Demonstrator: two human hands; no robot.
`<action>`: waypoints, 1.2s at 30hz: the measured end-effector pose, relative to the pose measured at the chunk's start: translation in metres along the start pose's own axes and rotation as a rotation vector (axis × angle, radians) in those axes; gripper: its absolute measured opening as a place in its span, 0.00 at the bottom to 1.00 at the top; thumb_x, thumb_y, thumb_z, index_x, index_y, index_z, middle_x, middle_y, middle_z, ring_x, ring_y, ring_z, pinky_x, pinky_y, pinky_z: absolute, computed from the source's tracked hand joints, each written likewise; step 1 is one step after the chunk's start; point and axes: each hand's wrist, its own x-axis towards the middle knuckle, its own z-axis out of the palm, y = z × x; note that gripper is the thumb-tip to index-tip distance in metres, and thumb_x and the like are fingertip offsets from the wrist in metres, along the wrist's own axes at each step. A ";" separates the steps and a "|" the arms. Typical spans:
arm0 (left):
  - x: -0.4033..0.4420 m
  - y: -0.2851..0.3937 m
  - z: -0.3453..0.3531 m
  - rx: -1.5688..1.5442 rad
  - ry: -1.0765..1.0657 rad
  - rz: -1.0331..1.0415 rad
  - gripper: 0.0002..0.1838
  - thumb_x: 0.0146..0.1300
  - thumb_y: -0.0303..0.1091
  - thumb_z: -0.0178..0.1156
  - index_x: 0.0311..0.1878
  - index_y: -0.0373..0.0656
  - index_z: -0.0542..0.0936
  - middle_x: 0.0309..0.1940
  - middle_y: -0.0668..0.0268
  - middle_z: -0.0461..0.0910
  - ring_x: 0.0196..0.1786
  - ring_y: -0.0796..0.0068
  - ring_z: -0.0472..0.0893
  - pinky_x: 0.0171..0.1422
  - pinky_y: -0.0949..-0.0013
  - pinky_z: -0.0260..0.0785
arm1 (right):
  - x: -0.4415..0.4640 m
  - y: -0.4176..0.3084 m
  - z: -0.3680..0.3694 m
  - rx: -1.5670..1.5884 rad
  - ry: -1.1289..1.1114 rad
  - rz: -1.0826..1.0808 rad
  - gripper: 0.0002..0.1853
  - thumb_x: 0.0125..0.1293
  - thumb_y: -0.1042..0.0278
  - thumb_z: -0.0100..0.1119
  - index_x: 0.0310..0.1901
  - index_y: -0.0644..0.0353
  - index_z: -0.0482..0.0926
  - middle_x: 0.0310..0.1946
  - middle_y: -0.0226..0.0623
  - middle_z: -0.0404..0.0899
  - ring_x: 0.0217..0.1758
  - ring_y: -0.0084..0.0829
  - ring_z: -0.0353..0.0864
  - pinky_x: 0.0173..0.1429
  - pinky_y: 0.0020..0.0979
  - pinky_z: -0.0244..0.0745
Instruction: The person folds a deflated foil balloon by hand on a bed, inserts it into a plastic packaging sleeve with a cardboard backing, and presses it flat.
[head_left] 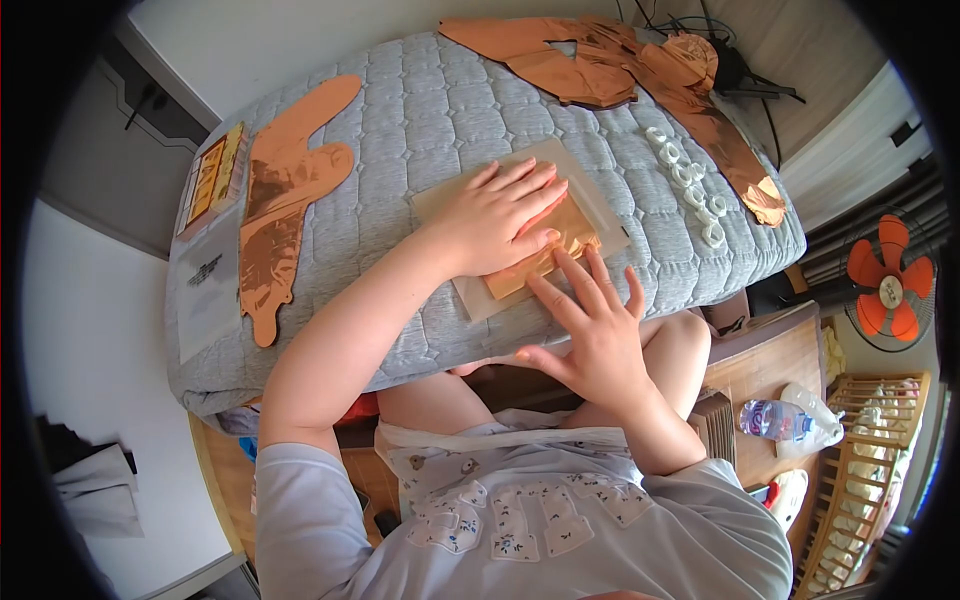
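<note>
A folded copper-coloured foil sheet (562,232), perhaps a flat foil balloon, lies on a translucent plastic bag (597,205) on the bed. My left hand (500,218) rests flat across the foil, its fingers stretched out and covering much of it. At the foil's near right edge, the fingertips of my right hand (598,335) touch its crinkled border. Those fingers are spread, with the thumb held apart. Whatever lies under my left palm is hidden.
A flat copper foil shape (290,180) lies at left beside a yellow box (212,180) and a clear bag (208,285). More copper foil (580,60) spreads along the far edge. Several white rings (690,175) sit at right. A fan (890,290) stands beyond the bed (400,130).
</note>
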 end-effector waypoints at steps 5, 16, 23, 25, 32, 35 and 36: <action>0.000 0.000 -0.001 0.005 -0.001 0.000 0.38 0.75 0.60 0.51 0.82 0.53 0.63 0.83 0.62 0.60 0.85 0.57 0.56 0.87 0.48 0.44 | 0.005 0.014 0.005 0.167 0.113 -0.144 0.21 0.63 0.60 0.71 0.57 0.52 0.83 0.57 0.34 0.80 0.61 0.42 0.79 0.69 0.46 0.62; 0.000 0.000 0.000 0.010 0.014 0.003 0.50 0.66 0.74 0.57 0.83 0.55 0.60 0.83 0.62 0.59 0.85 0.55 0.56 0.87 0.47 0.45 | 0.025 0.034 0.002 0.280 -0.010 -0.383 0.12 0.60 0.70 0.71 0.45 0.53 0.81 0.45 0.33 0.78 0.50 0.41 0.77 0.58 0.41 0.70; 0.000 0.000 0.002 0.009 0.025 0.006 0.52 0.64 0.76 0.56 0.83 0.56 0.60 0.83 0.62 0.59 0.85 0.55 0.56 0.87 0.48 0.45 | 0.021 0.045 0.011 0.267 0.072 -0.478 0.13 0.55 0.71 0.75 0.41 0.51 0.83 0.43 0.30 0.77 0.46 0.37 0.77 0.53 0.39 0.71; 0.000 0.000 0.001 0.013 0.023 0.006 0.52 0.63 0.77 0.56 0.83 0.56 0.60 0.83 0.62 0.59 0.85 0.55 0.56 0.87 0.48 0.45 | 0.019 0.044 0.012 0.248 0.090 -0.510 0.13 0.54 0.72 0.75 0.41 0.51 0.83 0.43 0.29 0.77 0.45 0.37 0.77 0.53 0.38 0.71; 0.000 -0.001 0.000 0.024 0.014 0.023 0.55 0.61 0.80 0.56 0.84 0.55 0.60 0.83 0.62 0.59 0.85 0.54 0.56 0.87 0.48 0.45 | 0.019 0.038 -0.001 0.503 0.017 -0.354 0.11 0.58 0.78 0.69 0.40 0.54 0.79 0.42 0.33 0.77 0.44 0.39 0.76 0.58 0.39 0.69; -0.001 -0.002 -0.001 0.024 0.005 0.025 0.56 0.60 0.81 0.55 0.84 0.55 0.59 0.83 0.62 0.59 0.85 0.54 0.56 0.88 0.48 0.45 | 0.001 0.057 -0.012 0.936 -0.040 -0.223 0.09 0.65 0.81 0.62 0.39 0.54 0.75 0.40 0.33 0.77 0.42 0.34 0.76 0.59 0.38 0.69; -0.001 -0.002 -0.001 0.024 0.000 0.027 0.57 0.59 0.82 0.54 0.84 0.55 0.59 0.83 0.62 0.59 0.85 0.54 0.55 0.88 0.48 0.44 | -0.012 0.068 -0.016 1.221 -0.090 -0.081 0.08 0.69 0.82 0.58 0.39 0.54 0.73 0.38 0.33 0.77 0.40 0.31 0.76 0.59 0.37 0.70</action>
